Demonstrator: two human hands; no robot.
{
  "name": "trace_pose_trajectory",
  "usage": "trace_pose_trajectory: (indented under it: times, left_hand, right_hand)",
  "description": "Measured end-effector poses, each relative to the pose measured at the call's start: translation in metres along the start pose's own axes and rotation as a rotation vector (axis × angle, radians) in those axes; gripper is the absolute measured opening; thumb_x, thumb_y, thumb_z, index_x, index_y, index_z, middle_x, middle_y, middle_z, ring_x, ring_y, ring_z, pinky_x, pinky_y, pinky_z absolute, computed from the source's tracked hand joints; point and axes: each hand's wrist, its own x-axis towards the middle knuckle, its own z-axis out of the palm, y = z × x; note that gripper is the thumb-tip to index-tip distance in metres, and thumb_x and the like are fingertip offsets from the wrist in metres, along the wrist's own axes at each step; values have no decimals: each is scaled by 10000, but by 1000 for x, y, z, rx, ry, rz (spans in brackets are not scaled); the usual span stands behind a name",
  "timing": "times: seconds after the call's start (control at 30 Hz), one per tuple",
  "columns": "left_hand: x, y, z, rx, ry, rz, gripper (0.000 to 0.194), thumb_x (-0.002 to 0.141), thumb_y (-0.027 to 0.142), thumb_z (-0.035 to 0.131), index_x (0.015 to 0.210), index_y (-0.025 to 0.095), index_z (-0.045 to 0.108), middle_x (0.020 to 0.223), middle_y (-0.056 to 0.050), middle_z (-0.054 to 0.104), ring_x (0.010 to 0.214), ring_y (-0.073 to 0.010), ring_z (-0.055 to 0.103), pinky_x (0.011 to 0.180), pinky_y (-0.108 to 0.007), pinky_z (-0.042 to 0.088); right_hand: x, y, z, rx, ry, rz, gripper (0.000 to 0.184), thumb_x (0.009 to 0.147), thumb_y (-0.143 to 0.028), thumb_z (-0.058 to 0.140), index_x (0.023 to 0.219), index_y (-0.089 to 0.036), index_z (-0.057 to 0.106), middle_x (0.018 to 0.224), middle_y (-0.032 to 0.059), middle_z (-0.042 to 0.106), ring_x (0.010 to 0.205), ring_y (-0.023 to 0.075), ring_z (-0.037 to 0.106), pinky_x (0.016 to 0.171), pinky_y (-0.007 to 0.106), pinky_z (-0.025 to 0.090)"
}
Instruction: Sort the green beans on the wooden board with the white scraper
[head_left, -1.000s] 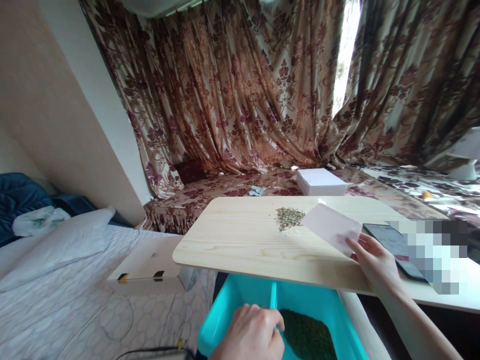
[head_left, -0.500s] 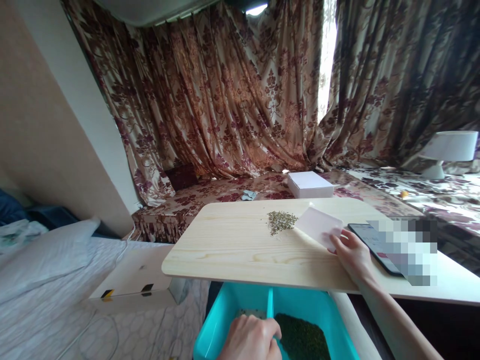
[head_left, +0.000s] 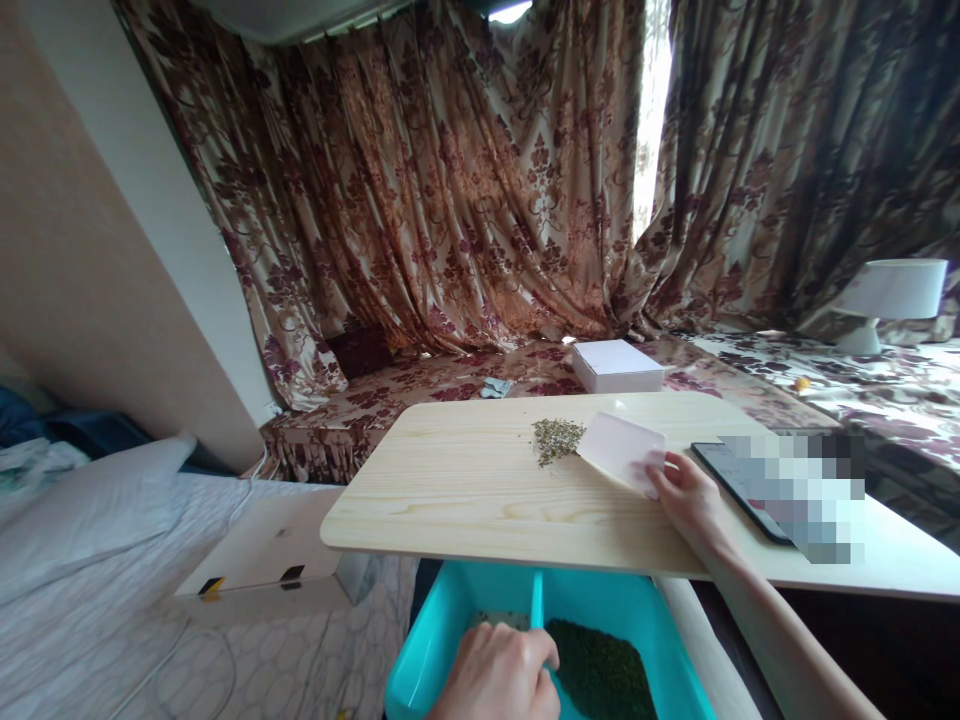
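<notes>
My right hand pinches the near right corner of a thin, pale, translucent card, held tilted over the wooden tabletop. The card's left edge meets the right side of a small pile of dried greenish-brown bits. Lower down, my left hand is closed over the divider of a turquoise two-compartment bin. Dark green crumbly material covers the bottom of the right compartment. The left compartment shows a few pale specks, mostly hidden behind my left hand.
A phone or tablet, partly blurred out, lies right of my right hand. A white box stands behind the table. To the left, a flat white carton rests on the bed. A lamp is at far right.
My right hand has slid the card slightly left, against the pile's edge. My left hand stays on the bin's divider. The whole view has shifted a little.
</notes>
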Motion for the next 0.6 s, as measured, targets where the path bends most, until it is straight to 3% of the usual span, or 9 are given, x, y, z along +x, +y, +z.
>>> trace_pose_trajectory:
  times: [0.4,0.6]
  left_hand:
    - [-1,2,0,2,7,2,439,821,206,358,1128,247,669,1076,-86,682,1049,-273,578,939,-385,400]
    - [0,1,-2,13,-8,6,436,817,211,371,1133,258,668,1071,-71,686,1043,-265,585,926,-371,406]
  right_hand:
    - [-1,1,1,-2,-148,-62,317,651,-439,654,882,-229,597,759,64,776,785,283,729,700,380,547]
    - [-7,-8,-1,59,-159,-48,338,627,-466,686,854,-232,601,784,79,777,793,284,728,726,385,555]
